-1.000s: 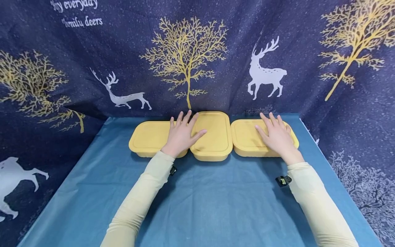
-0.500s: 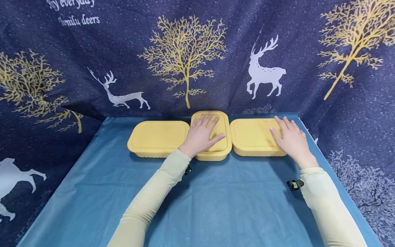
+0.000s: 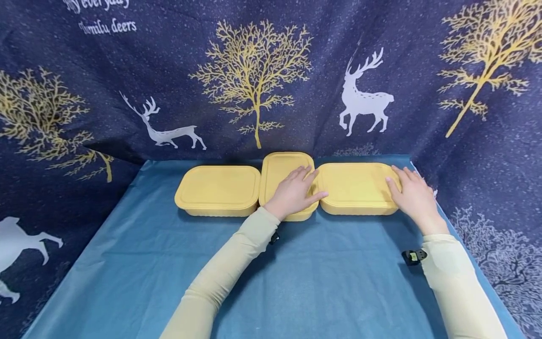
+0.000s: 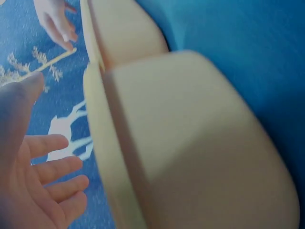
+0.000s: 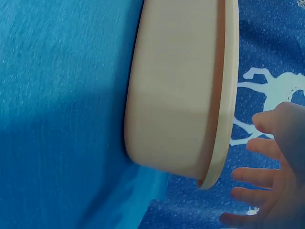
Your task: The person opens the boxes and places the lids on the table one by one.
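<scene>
Three yellow lidded food containers stand in a row at the back of the table in the head view. The left container [image 3: 218, 188] and the right container [image 3: 353, 188] lie sideways; the middle container [image 3: 281, 172] points front to back. Over the front right part of the middle container is my left hand [image 3: 292, 193], fingers spread and thumb reaching toward the right container. In the left wrist view a gap shows between its palm and the lid. My right hand [image 3: 415, 200] is at the right container's right end, fingers loosely extended, apart from the rim in the right wrist view.
A blue cloth [image 3: 296, 282] covers the table. Right behind the containers hangs a dark blue curtain [image 3: 169, 70] printed with trees and deer. Each wrist carries a small black camera, such as the right wrist camera [image 3: 414, 257].
My left hand has moved right, from between the left and middle containers to over the middle one's right side. My right hand has slid right to its container's end. The containers stay put.
</scene>
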`<move>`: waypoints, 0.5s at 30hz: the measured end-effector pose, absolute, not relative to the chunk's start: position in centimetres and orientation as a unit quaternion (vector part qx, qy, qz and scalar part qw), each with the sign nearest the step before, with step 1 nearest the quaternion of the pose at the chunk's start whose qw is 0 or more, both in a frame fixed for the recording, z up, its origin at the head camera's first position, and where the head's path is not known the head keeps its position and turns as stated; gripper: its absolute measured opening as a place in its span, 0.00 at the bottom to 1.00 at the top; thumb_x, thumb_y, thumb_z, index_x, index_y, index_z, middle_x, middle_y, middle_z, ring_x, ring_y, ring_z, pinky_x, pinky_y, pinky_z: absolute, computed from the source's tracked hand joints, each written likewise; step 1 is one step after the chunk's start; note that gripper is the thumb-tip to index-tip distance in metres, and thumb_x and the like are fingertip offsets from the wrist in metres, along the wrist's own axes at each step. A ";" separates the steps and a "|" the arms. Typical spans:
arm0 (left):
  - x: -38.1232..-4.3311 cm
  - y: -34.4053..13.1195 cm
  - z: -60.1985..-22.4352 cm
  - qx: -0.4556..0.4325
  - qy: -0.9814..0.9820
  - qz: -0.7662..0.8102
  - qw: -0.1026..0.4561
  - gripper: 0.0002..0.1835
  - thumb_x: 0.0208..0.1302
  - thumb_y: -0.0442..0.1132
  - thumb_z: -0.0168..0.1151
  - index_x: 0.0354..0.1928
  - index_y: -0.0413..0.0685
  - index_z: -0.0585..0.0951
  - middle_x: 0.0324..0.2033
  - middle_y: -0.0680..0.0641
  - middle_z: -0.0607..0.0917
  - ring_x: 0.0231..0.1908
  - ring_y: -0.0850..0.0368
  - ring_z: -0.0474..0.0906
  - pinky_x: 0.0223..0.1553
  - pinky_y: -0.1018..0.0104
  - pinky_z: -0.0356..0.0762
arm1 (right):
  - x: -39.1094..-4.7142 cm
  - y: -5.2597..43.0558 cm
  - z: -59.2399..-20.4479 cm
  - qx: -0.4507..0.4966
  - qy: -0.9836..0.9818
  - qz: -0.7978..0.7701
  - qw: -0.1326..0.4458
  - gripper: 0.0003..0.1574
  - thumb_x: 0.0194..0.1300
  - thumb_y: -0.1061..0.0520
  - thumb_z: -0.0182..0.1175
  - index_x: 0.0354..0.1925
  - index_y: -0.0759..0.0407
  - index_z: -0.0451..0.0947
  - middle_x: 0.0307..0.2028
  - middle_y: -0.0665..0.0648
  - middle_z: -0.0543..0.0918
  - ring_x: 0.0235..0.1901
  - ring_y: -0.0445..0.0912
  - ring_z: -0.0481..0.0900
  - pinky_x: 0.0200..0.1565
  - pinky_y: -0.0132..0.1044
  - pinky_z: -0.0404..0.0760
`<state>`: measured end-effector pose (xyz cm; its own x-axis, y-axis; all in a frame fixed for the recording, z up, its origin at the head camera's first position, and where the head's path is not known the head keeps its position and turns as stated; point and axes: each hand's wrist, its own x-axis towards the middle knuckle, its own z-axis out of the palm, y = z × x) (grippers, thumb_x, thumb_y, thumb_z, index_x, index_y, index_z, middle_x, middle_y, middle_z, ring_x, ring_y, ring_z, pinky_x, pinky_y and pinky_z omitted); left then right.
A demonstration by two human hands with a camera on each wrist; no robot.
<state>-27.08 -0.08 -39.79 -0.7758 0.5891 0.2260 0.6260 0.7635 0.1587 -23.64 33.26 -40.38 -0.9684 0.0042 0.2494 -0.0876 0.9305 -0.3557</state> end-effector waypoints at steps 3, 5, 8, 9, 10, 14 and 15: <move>-26.8 1.0 -40.1 -0.345 -0.929 -0.105 0.079 0.42 0.72 0.70 0.47 0.76 0.48 0.65 0.74 0.42 0.65 0.74 0.45 0.58 0.74 0.59 0.52 | -23.7 33.6 -40.6 0.022 -0.972 0.189 0.140 0.38 0.80 0.42 0.42 0.72 0.69 0.63 0.67 0.81 0.63 0.66 0.79 0.58 0.57 0.79 0.57; -26.7 1.5 -40.3 -0.358 -0.925 -0.101 0.074 0.42 0.72 0.69 0.47 0.75 0.46 0.65 0.74 0.41 0.65 0.74 0.46 0.59 0.74 0.59 0.52 | -23.7 33.8 -40.7 0.022 -0.970 0.193 0.146 0.37 0.80 0.44 0.44 0.71 0.71 0.63 0.66 0.82 0.64 0.65 0.79 0.60 0.60 0.76 0.59; -26.6 2.3 -40.7 -0.371 -0.921 -0.098 0.063 0.41 0.72 0.68 0.48 0.75 0.45 0.66 0.73 0.41 0.65 0.74 0.46 0.59 0.74 0.60 0.52 | -23.7 34.1 -40.9 0.021 -0.968 0.202 0.146 0.37 0.79 0.46 0.46 0.70 0.74 0.63 0.65 0.82 0.65 0.64 0.78 0.61 0.62 0.72 0.59; -26.5 2.4 -40.8 -0.373 -0.921 -0.096 0.060 0.41 0.72 0.67 0.49 0.75 0.45 0.66 0.73 0.41 0.66 0.74 0.47 0.59 0.74 0.60 0.52 | -23.7 34.2 -40.9 0.020 -0.968 0.205 0.144 0.37 0.79 0.46 0.46 0.70 0.74 0.63 0.65 0.82 0.65 0.64 0.78 0.61 0.62 0.72 0.60; -26.5 2.6 -41.0 -0.376 -0.920 -0.094 0.058 0.41 0.72 0.67 0.49 0.74 0.45 0.67 0.73 0.40 0.66 0.74 0.47 0.59 0.74 0.60 0.52 | -23.7 34.3 -41.0 0.018 -0.968 0.207 0.141 0.37 0.79 0.46 0.46 0.70 0.74 0.63 0.65 0.81 0.65 0.64 0.77 0.62 0.62 0.72 0.60; -26.4 2.9 -41.4 -0.382 -0.919 -0.082 0.059 0.39 0.72 0.66 0.52 0.73 0.45 0.70 0.71 0.41 0.70 0.72 0.47 0.62 0.74 0.60 0.54 | -23.8 34.6 -41.3 0.010 -0.966 0.222 0.134 0.38 0.79 0.45 0.46 0.71 0.73 0.62 0.66 0.80 0.66 0.64 0.77 0.62 0.61 0.73 0.60; -26.4 3.0 -41.5 -0.383 -0.918 -0.079 0.061 0.38 0.72 0.65 0.52 0.72 0.45 0.71 0.70 0.41 0.71 0.72 0.47 0.63 0.73 0.60 0.54 | -23.8 34.6 -41.4 0.008 -0.965 0.227 0.134 0.38 0.79 0.45 0.46 0.71 0.73 0.62 0.65 0.80 0.67 0.64 0.77 0.62 0.61 0.73 0.61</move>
<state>-26.36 2.99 -41.53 -0.6988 0.6944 0.1721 0.7135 0.6938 0.0976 -23.85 34.60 -41.37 -0.9639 0.0460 0.2623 -0.0759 0.8968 -0.4359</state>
